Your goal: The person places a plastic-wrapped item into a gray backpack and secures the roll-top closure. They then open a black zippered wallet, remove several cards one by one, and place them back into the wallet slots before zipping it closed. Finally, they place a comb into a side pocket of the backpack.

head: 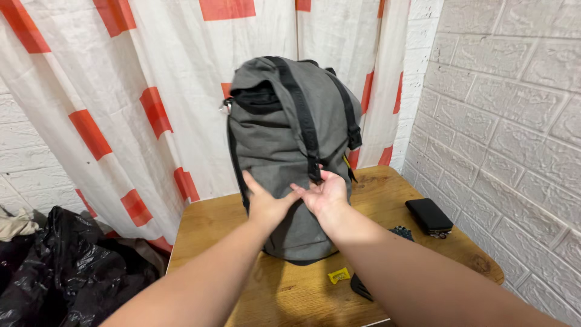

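Note:
A grey backpack [275, 130] with black straps stands upright on a small wooden table [393, 200], its top flap partly open. My left hand [264, 201] rests flat against the lower front of the bag, fingers spread. My right hand [327, 192] is beside it, palm up, with the fingers curled around the lower end of a black strap [304, 118] near its buckle. The two hands touch each other at the fingertips.
A black wallet-like case [428, 215] lies on the table at the right, a small yellow piece [339, 275] near the front edge, and a dark flat object [361, 286] under my right forearm. White brick wall at right, red-and-white curtain behind, black plastic bags [66, 266] at left.

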